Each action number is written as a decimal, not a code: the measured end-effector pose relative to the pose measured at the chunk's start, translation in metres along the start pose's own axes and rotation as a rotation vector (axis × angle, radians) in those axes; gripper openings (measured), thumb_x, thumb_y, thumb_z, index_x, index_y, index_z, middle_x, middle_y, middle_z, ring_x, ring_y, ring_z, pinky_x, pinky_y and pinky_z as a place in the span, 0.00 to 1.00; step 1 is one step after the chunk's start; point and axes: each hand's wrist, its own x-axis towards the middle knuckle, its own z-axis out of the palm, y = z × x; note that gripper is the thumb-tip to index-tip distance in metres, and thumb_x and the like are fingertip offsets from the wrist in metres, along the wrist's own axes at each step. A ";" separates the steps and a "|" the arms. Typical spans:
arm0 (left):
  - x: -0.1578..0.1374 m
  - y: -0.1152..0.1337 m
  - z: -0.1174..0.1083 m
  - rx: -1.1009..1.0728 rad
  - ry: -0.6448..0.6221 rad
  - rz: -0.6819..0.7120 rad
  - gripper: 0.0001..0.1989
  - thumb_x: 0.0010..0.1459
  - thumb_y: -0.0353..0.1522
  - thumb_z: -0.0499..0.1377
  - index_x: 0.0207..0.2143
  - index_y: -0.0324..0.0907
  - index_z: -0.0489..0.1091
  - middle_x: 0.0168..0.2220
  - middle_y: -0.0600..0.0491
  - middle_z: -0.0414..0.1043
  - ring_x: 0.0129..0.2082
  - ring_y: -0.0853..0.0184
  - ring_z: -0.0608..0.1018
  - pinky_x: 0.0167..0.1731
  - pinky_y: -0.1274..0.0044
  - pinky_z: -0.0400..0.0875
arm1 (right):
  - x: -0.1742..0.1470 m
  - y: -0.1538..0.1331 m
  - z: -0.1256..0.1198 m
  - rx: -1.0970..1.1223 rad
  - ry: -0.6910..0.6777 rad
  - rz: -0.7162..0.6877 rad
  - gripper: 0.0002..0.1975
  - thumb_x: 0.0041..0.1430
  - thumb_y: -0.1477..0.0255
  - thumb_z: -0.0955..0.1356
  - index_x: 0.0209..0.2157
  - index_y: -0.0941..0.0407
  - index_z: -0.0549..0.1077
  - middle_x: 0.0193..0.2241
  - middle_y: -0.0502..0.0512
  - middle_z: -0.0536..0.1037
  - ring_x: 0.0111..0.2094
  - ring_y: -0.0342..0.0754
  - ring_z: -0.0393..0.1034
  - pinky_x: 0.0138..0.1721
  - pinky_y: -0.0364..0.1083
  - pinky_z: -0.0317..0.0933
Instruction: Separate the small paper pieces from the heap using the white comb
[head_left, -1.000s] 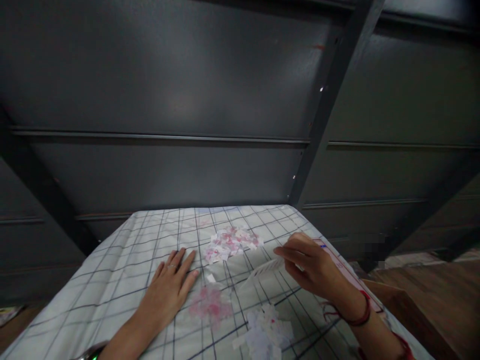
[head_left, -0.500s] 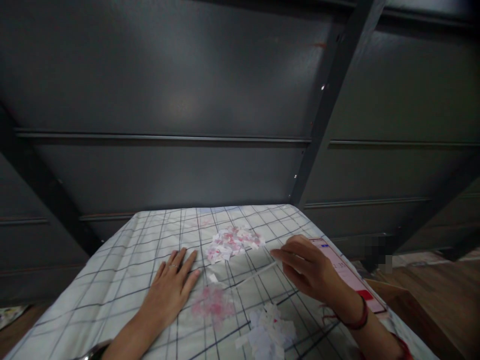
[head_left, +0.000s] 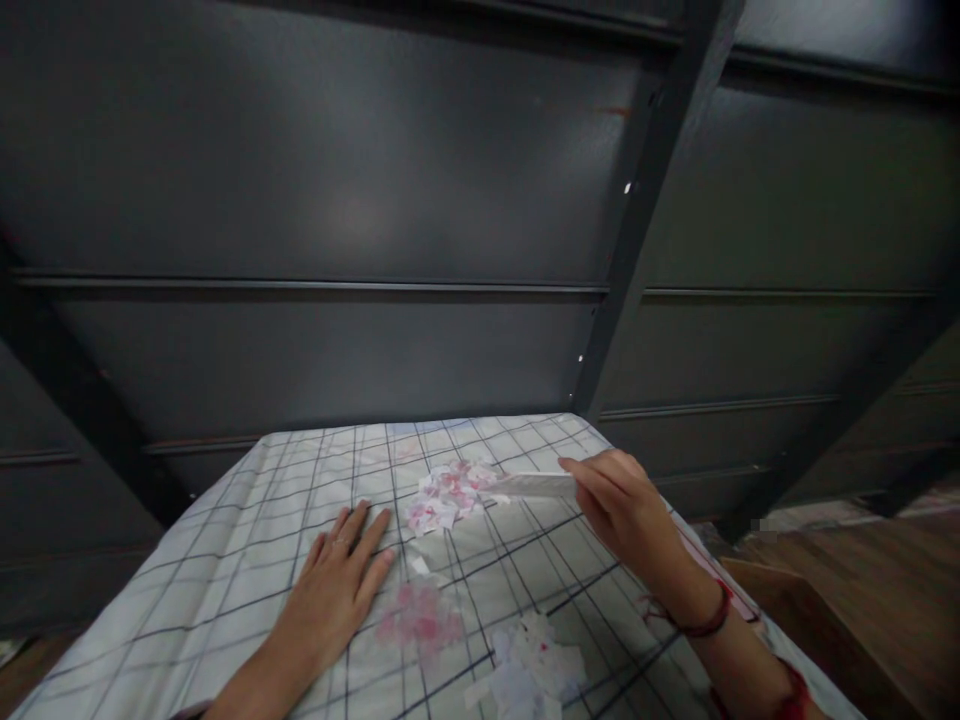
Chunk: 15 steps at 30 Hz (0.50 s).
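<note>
Palm down on the checked cloth (head_left: 247,560), my left hand (head_left: 334,590) lies flat with its fingers spread. My right hand (head_left: 626,515) pinches one end of a thin, pale translucent strip that looks like a ruler (head_left: 536,484). The ruler's far end meets the right side of a pile of white and pink paper scraps (head_left: 454,492). A pinkish, see-through heap (head_left: 420,620) sits right of my left hand, with a small white scrap (head_left: 420,566) just above it. Nearer me is a heap of mostly white paper scraps (head_left: 536,665).
A phone (head_left: 739,600) lies at the cloth's right edge, mostly hidden by my right forearm. Beyond the far edge rises a dark metal panel wall (head_left: 337,350). An open cardboard box (head_left: 795,610) stands below on the right, over a wooden floor (head_left: 885,590).
My right hand has moved the ruler up and away, from near the pinkish heap to the far scrap pile. My left hand stays flat. The view has shifted slightly.
</note>
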 end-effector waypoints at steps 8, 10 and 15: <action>0.003 0.006 -0.012 -0.087 0.034 0.209 0.23 0.66 0.41 0.41 0.62 0.48 0.53 0.64 0.49 0.47 0.61 0.52 0.52 0.53 0.58 0.58 | 0.000 0.009 -0.001 -0.210 -0.189 0.078 0.12 0.55 0.80 0.61 0.38 0.59 0.73 0.27 0.54 0.72 0.31 0.49 0.61 0.33 0.47 0.52; 0.003 0.008 -0.016 -0.098 0.030 0.234 0.23 0.66 0.40 0.42 0.62 0.50 0.52 0.64 0.51 0.47 0.61 0.52 0.53 0.54 0.59 0.58 | 0.000 0.009 -0.001 -0.203 -0.160 0.070 0.12 0.56 0.80 0.60 0.39 0.59 0.72 0.27 0.55 0.72 0.31 0.49 0.61 0.33 0.47 0.51; 0.005 0.011 -0.019 -0.112 0.032 0.271 0.22 0.65 0.40 0.45 0.61 0.51 0.54 0.64 0.52 0.49 0.60 0.52 0.56 0.53 0.59 0.59 | 0.003 0.007 -0.002 -0.188 -0.183 0.038 0.12 0.53 0.82 0.61 0.37 0.60 0.72 0.25 0.54 0.72 0.30 0.49 0.60 0.32 0.47 0.51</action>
